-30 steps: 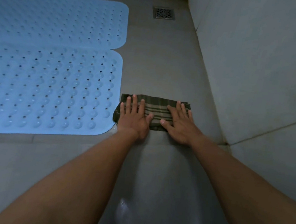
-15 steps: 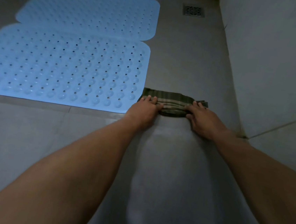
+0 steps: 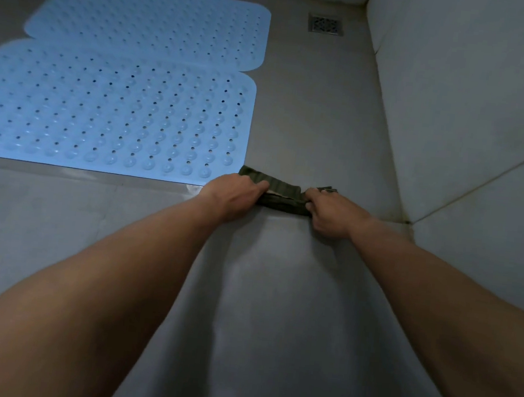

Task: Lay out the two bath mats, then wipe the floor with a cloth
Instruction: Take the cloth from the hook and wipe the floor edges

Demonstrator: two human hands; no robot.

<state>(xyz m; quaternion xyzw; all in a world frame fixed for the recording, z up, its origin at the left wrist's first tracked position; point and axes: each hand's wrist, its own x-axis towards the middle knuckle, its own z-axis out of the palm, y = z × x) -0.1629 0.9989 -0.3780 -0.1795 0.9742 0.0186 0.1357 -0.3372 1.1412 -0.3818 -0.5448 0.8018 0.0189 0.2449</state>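
Your left hand [image 3: 232,195] grips the left end of the folded dark green striped cloth [image 3: 282,194], fingers curled over its top edge, and your right hand [image 3: 330,213] holds the right end the same way, fingers bent tightly round the fabric. The cloth lies bunched on the grey floor [image 3: 310,122] between your hands, its left tip just beside the near right corner of the nearer blue bath mat [image 3: 111,114]. From the cloth, that mat spreads flat toward ten o'clock. The second blue mat [image 3: 150,21] lies flat beyond it at about eleven o'clock, the long edges of the two meeting. A square metal drain [image 3: 325,25] sits in the floor at twelve o'clock, well apart from the cloth and close to the far wall. The tiled side wall [image 3: 458,105] rises at three o'clock, near your right hand. Behind the cloth, toward six o'clock between your forearms, the floor has a damp sheen.
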